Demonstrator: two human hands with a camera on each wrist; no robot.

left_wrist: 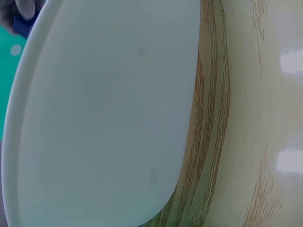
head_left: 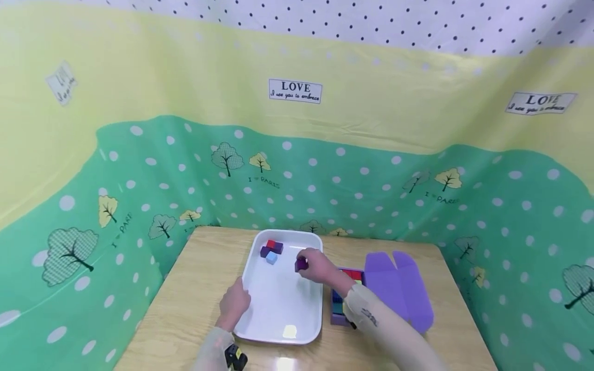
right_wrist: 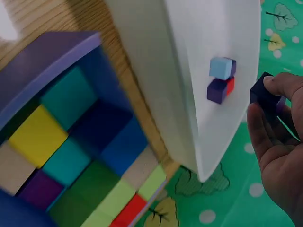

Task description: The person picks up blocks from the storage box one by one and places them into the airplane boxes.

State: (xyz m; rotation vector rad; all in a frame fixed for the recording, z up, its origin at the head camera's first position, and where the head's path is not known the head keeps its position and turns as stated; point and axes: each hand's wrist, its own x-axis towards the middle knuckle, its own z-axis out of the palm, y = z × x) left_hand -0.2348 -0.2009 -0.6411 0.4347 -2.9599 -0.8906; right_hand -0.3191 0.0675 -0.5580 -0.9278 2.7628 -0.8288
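Note:
My right hand pinches a dark purple cube between thumb and fingers, above the right part of the white tray. The right wrist view shows the same cube at the fingertips, apart from the other cubes. Near the tray's far left corner sit a light blue cube, a red cube and two dark purple cubes, close together. My left hand is at the tray's left rim; its fingers are partly hidden there, and the left wrist view shows mostly the tray's outer side.
Right of the tray stands a purple box with several coloured cubes, partly covered by my right forearm. Its purple lid lies open to the right. All this is on a wooden table, with a patterned curtain around the back and sides.

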